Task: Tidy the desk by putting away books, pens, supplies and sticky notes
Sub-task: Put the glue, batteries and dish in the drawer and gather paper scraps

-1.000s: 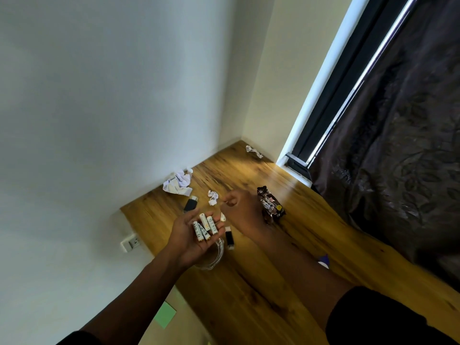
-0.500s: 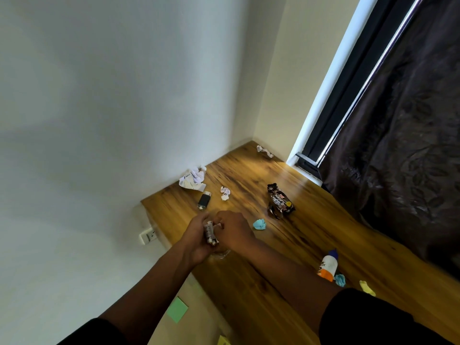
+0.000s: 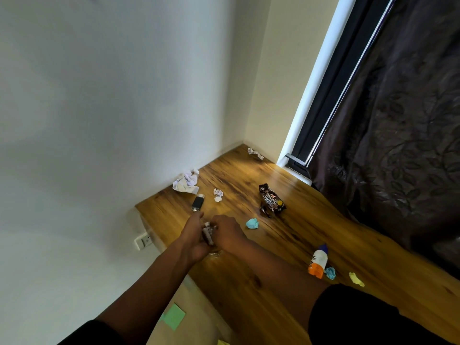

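My left hand [image 3: 194, 232] and my right hand [image 3: 227, 232] meet over the left end of the wooden desk [image 3: 286, 282]. Between them sits a bundle of small white and black sticks [image 3: 207, 232]; my left hand cups it and my right hand's fingers curl onto it. A clear glass container [image 3: 216, 253] shows just under the hands, mostly hidden. On the desk lie a black lighter-like stick [image 3: 198, 202], a glue bottle [image 3: 318, 261], a blue crumpled note [image 3: 252, 223] and a yellow crumpled note [image 3: 356, 279].
Crumpled white papers [image 3: 186, 183] lie by the wall, smaller ones [image 3: 218, 194] nearby and at the far corner [image 3: 255, 153]. A dark snack wrapper [image 3: 271, 201] lies mid-desk. A green sticky note [image 3: 174, 316] is on the floor. A dark curtain [image 3: 398, 145] hangs at right.
A second ago my left palm lay open with the sticks spread on it and my right hand pinched one. Both hands have since closed together around the bundle, and the view shifted right.
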`<state>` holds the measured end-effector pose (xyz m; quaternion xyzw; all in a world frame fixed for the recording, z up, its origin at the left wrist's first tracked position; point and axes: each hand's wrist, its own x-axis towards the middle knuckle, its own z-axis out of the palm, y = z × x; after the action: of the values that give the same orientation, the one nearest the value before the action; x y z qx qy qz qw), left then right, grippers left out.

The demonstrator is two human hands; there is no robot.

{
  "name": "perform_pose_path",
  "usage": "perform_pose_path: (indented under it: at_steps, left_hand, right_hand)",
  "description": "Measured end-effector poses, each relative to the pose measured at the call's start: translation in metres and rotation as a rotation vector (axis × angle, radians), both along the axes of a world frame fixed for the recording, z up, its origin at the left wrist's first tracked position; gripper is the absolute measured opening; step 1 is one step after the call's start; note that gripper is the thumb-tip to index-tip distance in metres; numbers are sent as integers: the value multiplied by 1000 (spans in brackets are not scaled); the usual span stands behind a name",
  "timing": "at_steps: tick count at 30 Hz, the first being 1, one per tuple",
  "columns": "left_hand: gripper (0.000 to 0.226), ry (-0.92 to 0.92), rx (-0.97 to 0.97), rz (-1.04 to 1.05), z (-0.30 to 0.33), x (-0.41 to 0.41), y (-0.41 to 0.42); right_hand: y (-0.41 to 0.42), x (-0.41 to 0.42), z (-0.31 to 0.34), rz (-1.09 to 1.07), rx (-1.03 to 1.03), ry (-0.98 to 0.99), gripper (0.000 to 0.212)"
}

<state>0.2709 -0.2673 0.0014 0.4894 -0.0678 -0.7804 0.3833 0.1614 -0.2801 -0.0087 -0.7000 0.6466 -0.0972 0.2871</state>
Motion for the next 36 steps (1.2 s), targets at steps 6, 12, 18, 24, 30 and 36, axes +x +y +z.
perform_pose_path:
  at_steps: [6, 12, 18, 24, 30, 36]
  left_hand:
    - [61, -10, 7, -8, 6, 2, 4]
    - [50, -80, -22, -3, 8, 1, 12]
    - [45, -142, -65, 13, 14, 4, 17]
    - [44, -221, -97, -39, 9, 8, 17]
    - [21, -637, -256, -192, -7, 9, 11]
    - [29, -1453, -798, -528, -20, 18, 19]
  right_hand:
    - [3, 4, 2, -7, 13, 35, 31]
    - [8, 2, -1, -10, 6, 45, 43]
    - [12, 5, -6, 9, -52, 61, 21]
    - [16, 5, -10, 26, -142, 86, 23]
    - [14, -5, -16, 26, -194, 92, 21]
    - [10, -16, -15, 56, -172, 166, 20]
